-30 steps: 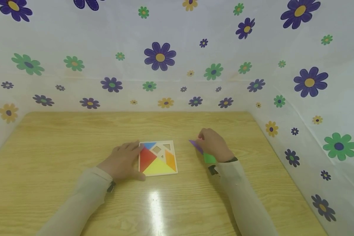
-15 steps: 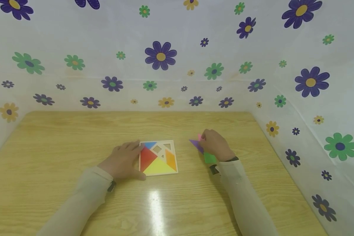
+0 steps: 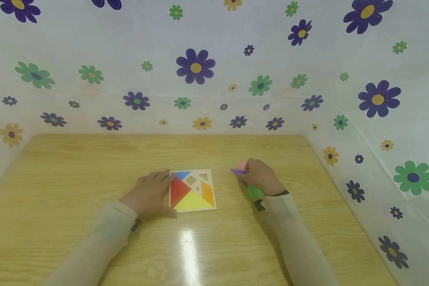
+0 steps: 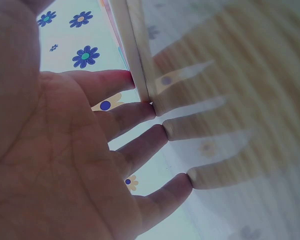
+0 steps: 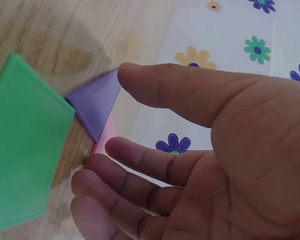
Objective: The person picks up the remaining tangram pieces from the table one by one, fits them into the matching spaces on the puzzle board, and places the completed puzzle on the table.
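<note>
My left hand (image 3: 148, 194) rests on the table with straight fingers, thumb apart, at the left side of a pale square tangram board (image 3: 199, 183). In the left wrist view, fingertips (image 4: 140, 107) meet the board's edge and the tabletop. Red, yellow, blue and orange pieces fill part of the board; several cut-outs at its upper right are bare. To its right, my right hand (image 3: 262, 176) pinches a purple triangle (image 5: 95, 102) by its corners between thumb and index finger. A pink piece (image 5: 106, 132) shows partly behind the triangle. A larger green piece (image 5: 30, 145) lies beside it.
The wood-grain table (image 3: 111, 159) ends at a white flowered sheet (image 3: 157, 47) that hangs behind it and along both sides. A bright light reflection (image 3: 189, 254) lies on the tabletop in front of the board.
My right hand has shifted slightly right and toward me. The purple triangle has turned and tilted in its fingers, and more of the pink piece shows. My left hand and the board stay put.
</note>
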{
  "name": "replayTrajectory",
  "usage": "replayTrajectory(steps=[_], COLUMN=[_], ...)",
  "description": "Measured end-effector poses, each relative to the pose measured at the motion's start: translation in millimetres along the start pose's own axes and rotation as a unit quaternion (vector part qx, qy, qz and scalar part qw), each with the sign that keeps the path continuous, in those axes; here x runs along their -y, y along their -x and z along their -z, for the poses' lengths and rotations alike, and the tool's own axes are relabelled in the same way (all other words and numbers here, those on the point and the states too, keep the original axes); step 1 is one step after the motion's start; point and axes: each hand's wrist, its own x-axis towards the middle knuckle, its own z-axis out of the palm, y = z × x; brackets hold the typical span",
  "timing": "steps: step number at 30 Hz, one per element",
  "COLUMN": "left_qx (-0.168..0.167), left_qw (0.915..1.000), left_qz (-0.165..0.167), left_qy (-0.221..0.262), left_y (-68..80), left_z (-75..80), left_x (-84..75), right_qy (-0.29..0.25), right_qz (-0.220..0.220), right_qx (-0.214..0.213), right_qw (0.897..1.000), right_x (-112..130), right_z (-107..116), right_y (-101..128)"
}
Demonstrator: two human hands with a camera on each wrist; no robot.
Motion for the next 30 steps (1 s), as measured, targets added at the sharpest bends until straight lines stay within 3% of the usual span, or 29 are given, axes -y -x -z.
replayTrajectory(steps=[22, 30], left_qx=[0.001, 0.002], left_qw=[1.0, 1.0], left_qz=[0.004, 0.005], left_qy=[-0.001, 0.002], left_y=[-2.6, -0.8], left_z=[-2.3, -0.1], left_x=[0.1, -3.2], right_qy=[0.011, -0.011], right_qz=[0.011, 0.027], right_qx=[0.004, 0.018], right_qw=[1.0, 0.999], right_x=[3.7, 4.5], right_z=[-0.9, -0.2], right_y=[0.5, 1.9])
